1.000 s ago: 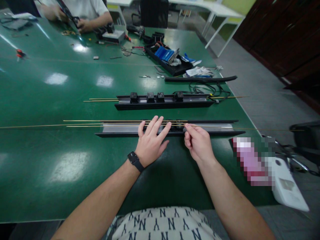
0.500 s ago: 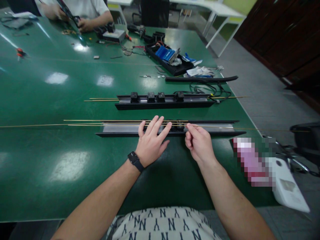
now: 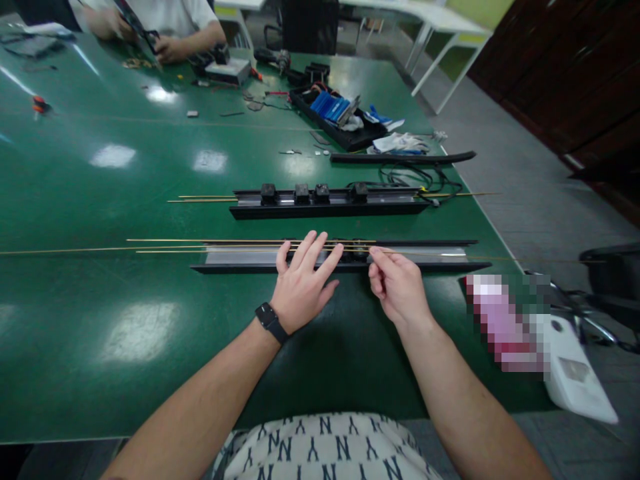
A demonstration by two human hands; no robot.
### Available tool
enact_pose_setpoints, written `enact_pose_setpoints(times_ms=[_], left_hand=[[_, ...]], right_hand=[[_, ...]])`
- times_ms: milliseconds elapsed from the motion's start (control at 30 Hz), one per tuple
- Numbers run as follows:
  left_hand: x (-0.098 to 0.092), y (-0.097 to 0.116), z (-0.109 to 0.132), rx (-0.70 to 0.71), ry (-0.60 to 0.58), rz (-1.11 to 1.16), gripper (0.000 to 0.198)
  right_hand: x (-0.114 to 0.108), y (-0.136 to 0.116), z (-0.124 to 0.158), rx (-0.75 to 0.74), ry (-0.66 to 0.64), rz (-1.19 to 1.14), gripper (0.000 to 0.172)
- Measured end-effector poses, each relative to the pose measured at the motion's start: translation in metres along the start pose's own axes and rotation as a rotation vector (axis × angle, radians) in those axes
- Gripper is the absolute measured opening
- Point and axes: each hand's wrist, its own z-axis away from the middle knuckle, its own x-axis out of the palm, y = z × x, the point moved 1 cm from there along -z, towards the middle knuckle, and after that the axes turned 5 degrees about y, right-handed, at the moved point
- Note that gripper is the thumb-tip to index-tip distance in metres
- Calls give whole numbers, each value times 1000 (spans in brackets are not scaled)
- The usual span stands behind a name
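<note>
Across the table in front of me lies a long black channel (image 3: 240,269) with a silver inner face. Thin brass-coloured rods (image 3: 170,241) run lengthwise over it and stick out past its left end. My left hand (image 3: 303,287), a watch on its wrist, rests with fingers spread over the rods and the channel's middle. The thumb and forefinger of my right hand (image 3: 397,283) pinch a thin rod just right of there. Dark blocks (image 3: 359,248) sit inside the channel between my hands, partly hidden by fingers and rods.
A second black channel (image 3: 325,211) with several dark blocks and rods lies behind. Beyond are a black strip (image 3: 400,159), cables, gloves (image 3: 403,143) and a black tray (image 3: 350,139). A white object (image 3: 580,380) lies at right. Another person's hands (image 3: 170,50) hold a dark tool.
My right hand's fingertips have shifted very slightly left along the rods, still pinching. My left hand stays in place, and the channels look unmoved.
</note>
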Motion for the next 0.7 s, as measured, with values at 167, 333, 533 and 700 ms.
enact_pose_setpoints(times_ms=[167, 333, 533, 700], left_hand=[[0, 0, 0, 3, 0, 1, 62], [-1, 0, 0, 6, -3, -1, 62], [0, -1, 0, 12, 5, -2, 63], [0, -1, 0, 11, 5, -3, 62]], right_hand=[[0, -1, 0, 23, -4, -44, 36], [1, -1, 0, 23, 3, -43, 36], [1, 0, 0, 8, 17, -35, 35], [1, 0, 0, 3, 19, -32, 34]])
